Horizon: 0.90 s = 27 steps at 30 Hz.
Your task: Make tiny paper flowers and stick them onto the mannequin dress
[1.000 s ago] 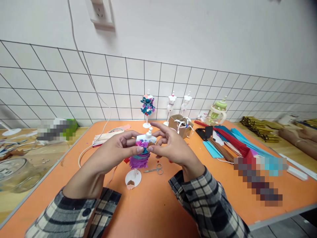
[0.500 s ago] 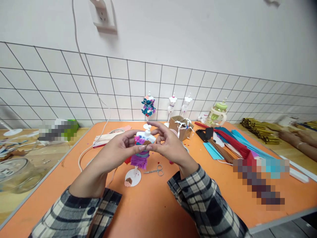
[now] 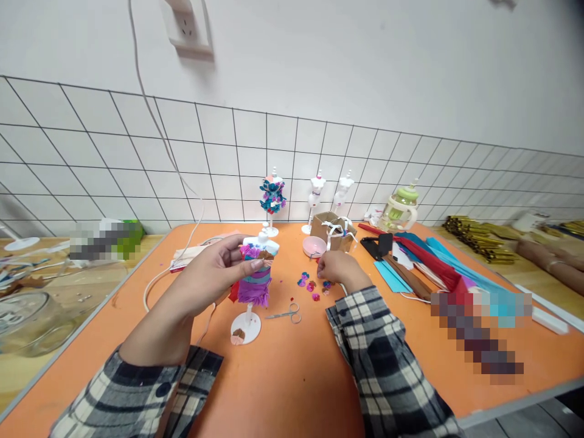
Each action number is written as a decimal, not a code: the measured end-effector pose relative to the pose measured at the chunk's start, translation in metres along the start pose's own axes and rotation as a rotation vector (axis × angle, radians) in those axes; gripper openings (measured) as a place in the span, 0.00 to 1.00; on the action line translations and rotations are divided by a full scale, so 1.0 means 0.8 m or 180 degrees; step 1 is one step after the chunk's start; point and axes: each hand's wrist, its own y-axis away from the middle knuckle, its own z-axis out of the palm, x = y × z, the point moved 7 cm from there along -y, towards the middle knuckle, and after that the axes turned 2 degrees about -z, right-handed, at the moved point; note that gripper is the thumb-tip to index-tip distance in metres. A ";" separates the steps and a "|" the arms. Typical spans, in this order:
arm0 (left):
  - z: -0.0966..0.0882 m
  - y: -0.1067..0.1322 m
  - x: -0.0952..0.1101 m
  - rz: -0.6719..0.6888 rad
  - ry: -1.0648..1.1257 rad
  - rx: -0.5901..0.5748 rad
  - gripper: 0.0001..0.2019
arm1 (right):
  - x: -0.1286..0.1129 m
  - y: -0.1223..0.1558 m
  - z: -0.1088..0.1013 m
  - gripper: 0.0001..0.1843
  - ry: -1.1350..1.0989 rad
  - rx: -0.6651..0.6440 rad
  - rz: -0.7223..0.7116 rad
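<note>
My left hand [image 3: 214, 271] grips a small white mannequin stand [image 3: 255, 274] by its torso, thumb pressed on its chest. The torso wears purple and blue crepe paper with small paper flowers on top. Its round base [image 3: 245, 328] rests on the orange table [image 3: 292, 377]. My right hand [image 3: 340, 271] is down on the table with fingers curled, touching a scatter of small paper flowers [image 3: 314, 285]. Whether a flower is pinched between the fingers is hidden. Small scissors [image 3: 285, 314] lie between my hands.
At the back stand a decorated mannequin [image 3: 272, 198], two bare white mannequins [image 3: 328, 191], a cardboard box [image 3: 332, 231], a pink dish [image 3: 314, 246] and a green-lidded bottle [image 3: 401, 210]. Crepe paper sheets [image 3: 424, 258] lie to the right. Another person's arm [image 3: 552, 255] rests at far right.
My right hand left the mannequin's chest and dropped right onto the table among the loose paper flowers. My left hand kept hold of the mannequin, shifting slightly left.
</note>
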 end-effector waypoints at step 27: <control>-0.006 -0.001 0.000 -0.0009 -0.0006 0.0137 0.23 | -0.016 -0.023 0.047 0.04 0.0395 -0.0587 -0.0268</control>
